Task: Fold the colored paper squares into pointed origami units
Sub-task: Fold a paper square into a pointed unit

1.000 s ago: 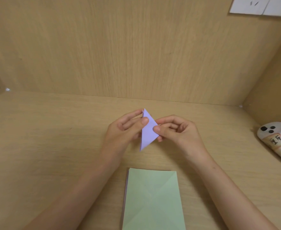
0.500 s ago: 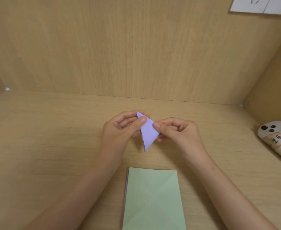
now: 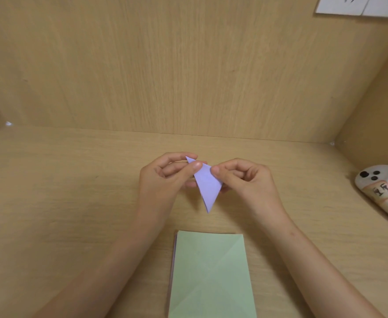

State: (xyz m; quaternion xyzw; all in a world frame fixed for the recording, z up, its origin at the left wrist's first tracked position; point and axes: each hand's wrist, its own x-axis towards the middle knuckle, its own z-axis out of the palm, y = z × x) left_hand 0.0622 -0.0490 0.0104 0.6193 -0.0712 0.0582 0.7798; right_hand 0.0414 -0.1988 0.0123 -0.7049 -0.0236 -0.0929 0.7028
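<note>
The folded lilac paper triangle is held above the wooden bench at the centre of the frame, long point down. Compared with one second ago, its upper tip has swung toward the upper left and its lower point toward the right. The unit is being turned between folds rather than creased, so this piece is judged part-folded. The left hand pinches the upper corner, thumb on the near face and the other fingers curled behind. The right hand pinches the right edge between thumb and curled fingers. The stack of pale green paper squares, pre-creased on top, lies loose on the bench at lower centre, well apart from the hands. No container is in view. A white rounded object with black dots lies at the right edge.
</note>
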